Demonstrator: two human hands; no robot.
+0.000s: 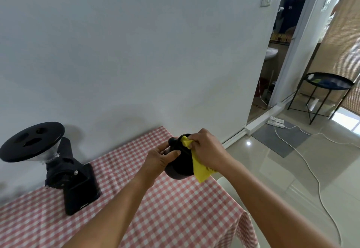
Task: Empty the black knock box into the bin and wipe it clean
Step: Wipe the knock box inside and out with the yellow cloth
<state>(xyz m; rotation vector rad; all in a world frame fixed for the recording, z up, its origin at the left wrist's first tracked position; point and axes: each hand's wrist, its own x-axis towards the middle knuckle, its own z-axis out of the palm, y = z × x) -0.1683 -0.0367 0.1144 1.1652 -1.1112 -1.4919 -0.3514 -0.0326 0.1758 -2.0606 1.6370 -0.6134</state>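
Left hand (161,158) — clasps the black knock box (180,166) by its side, steadying it tilted over the checked table (175,208). Right hand (208,150) — pinches a yellow cloth (201,172) against the rim, just beside that clasp, apparently to wipe inside.

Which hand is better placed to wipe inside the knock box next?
Right, probably. The right hand holds the cloth at the open top of the knock box, while the left hand grips the box's side and steadies it.
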